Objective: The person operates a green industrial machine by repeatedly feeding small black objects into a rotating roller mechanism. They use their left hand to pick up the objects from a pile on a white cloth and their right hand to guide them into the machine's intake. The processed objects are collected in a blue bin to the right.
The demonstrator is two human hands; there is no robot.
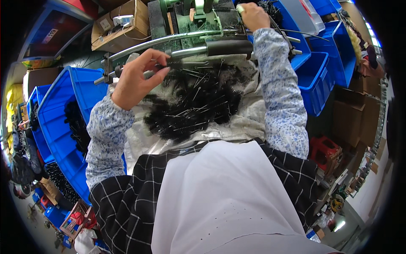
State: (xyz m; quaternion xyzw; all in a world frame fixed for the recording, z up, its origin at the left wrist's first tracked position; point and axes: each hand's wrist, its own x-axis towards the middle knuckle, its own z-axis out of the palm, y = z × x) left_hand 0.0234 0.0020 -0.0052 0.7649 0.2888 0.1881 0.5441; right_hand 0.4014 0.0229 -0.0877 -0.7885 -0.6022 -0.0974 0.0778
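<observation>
My left hand (141, 78) is at the near left side of a machine (198, 19), its thumb and fingers closed around the bristled end of a thin black twisted-wire brush (186, 64). That brush points to the right, over a heap of similar brushes (190, 108) with black bristles and bare wire stems, some ending in loops. The heap lies on a pale, crumpled cloth (249, 114) in front of me. At the far right of the machine, my right hand (255, 17) has its fingers closed on a small pale-tipped handle (240, 8). Its other end is hidden.
Metal rods and a black padded roller (228, 47) cross the machine's front. Blue bins (55, 114) holding dark brushes stand at left. More blue bins (315, 84) are at right. A cardboard box (122, 25) sits far left; a red stool (325, 153) is low on the right.
</observation>
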